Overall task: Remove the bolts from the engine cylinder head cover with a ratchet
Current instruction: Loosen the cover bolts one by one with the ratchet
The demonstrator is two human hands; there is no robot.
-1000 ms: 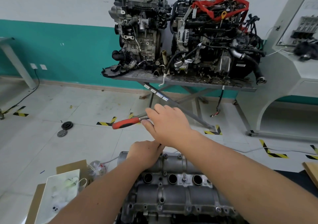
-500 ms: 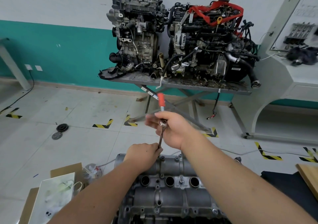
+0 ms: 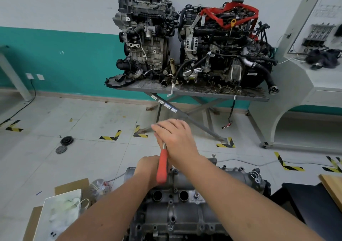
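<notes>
While the right hand [image 3: 176,140] grips the metal shank of the red-handled ratchet [image 3: 162,168], the left hand [image 3: 148,168] curls at its base on the grey cast-metal cylinder head cover [image 3: 177,209], far edge.

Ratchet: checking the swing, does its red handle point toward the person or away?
Toward: the ratchet handle's red grip hangs below the right hand.

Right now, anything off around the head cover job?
The ratchet points its red handle toward the camera; the right hand grips its metal end. Two round parts lie loose on the floor, left.
</notes>
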